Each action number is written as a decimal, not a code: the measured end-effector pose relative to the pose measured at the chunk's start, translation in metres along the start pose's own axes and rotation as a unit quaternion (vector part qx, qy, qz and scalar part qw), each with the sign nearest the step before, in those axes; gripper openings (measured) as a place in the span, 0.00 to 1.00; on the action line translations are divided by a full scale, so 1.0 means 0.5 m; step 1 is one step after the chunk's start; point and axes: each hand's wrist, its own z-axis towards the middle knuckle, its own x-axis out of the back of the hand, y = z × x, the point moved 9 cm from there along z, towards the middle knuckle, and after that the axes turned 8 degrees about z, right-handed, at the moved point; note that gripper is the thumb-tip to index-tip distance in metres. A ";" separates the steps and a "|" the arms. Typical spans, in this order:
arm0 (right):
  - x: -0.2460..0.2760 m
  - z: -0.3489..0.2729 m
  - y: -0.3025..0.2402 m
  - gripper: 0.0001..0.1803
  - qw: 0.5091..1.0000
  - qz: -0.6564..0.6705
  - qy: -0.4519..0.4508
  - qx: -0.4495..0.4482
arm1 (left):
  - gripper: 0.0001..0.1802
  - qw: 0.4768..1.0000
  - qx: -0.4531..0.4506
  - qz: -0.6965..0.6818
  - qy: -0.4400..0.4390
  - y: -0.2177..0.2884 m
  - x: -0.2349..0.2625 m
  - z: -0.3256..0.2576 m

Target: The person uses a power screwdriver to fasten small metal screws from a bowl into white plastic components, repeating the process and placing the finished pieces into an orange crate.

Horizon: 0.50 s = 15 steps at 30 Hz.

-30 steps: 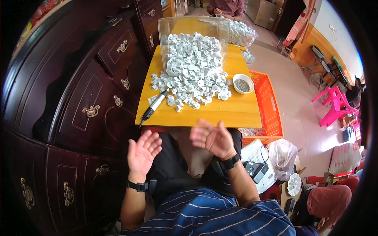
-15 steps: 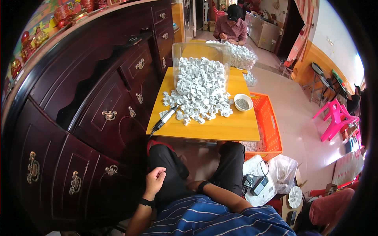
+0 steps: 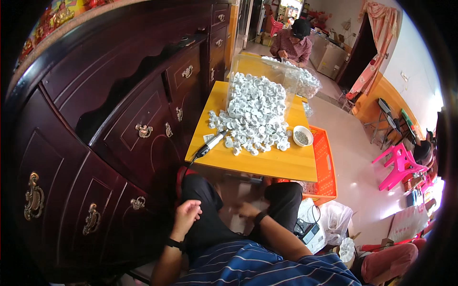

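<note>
My left hand (image 3: 187,216) is above my left thigh with its fingers curled in; whether anything is inside them is hidden. Between my knees, my right hand (image 3: 247,210) is smeared by motion, so its fingers cannot be read. Neither hand touches the yellow table (image 3: 267,164) in front of me. A heap of small white plastic parts (image 3: 257,112) spills onto it from a clear plastic bin (image 3: 292,78) lying on its side. A silver and black electric screwdriver (image 3: 210,144) with a cord lies at the heap's left. On the right, a white bowl (image 3: 310,138) holds small grey metal pieces.
Dark wooden drawers (image 3: 124,128) run along my left. An orange crate (image 3: 326,159) stands right of the table. Near my right leg are a black power adapter (image 3: 310,232) and a plastic bag (image 3: 336,221). Across the table a person (image 3: 293,45) sits at more white parts.
My right hand has lifted from my lap and moved forward and slightly right between my knees. My left hand stays near my left thigh, fingers curled. The view has tilted and shifted.
</note>
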 end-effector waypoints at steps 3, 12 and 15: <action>0.138 0.007 -0.031 0.30 0.897 0.415 0.115 0.094 | 0.13 0.995 0.056 -0.080 -0.020 -0.008 0.024 0.039; 0.401 -0.085 0.019 0.17 0.536 0.736 0.334 0.244 | 0.30 0.941 0.117 -0.306 -0.086 0.043 -0.124 0.198; 0.414 -0.111 0.024 0.16 0.560 0.715 0.339 0.244 | 0.22 0.935 0.130 -0.324 -0.058 0.014 -0.144 0.251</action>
